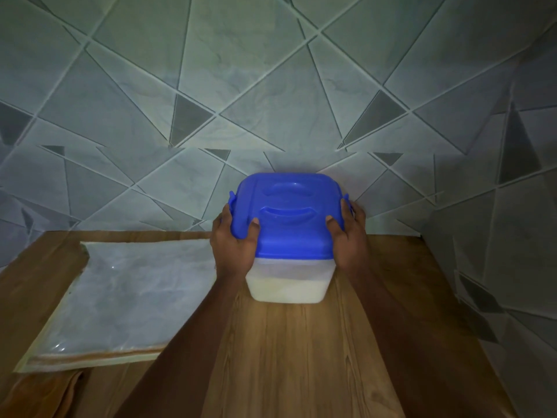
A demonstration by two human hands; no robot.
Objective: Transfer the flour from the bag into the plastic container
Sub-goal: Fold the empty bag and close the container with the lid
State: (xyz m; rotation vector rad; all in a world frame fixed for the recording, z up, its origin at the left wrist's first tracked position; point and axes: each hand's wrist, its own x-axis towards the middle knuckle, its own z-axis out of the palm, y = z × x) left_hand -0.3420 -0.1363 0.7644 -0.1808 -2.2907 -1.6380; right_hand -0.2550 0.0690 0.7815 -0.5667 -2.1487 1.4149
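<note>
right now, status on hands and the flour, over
Left hand and right hand both grip the blue lid. Flour low in the container. Bag lies flat at left, nothing in the way.

My wooden table [295,357], its grain running away from me, ends at a tiled wall with a pattern of slanted lines. Two things lie directly on it. A translucent plastic container [286,285] stands upright near the table's far edge, white flour [286,292] filling its lower part and a blue lid [286,215] seated on top. To its left, just beside it, a clear plastic bag [120,297] lies flattened on the wood, its near edge pale and folded.
</note>
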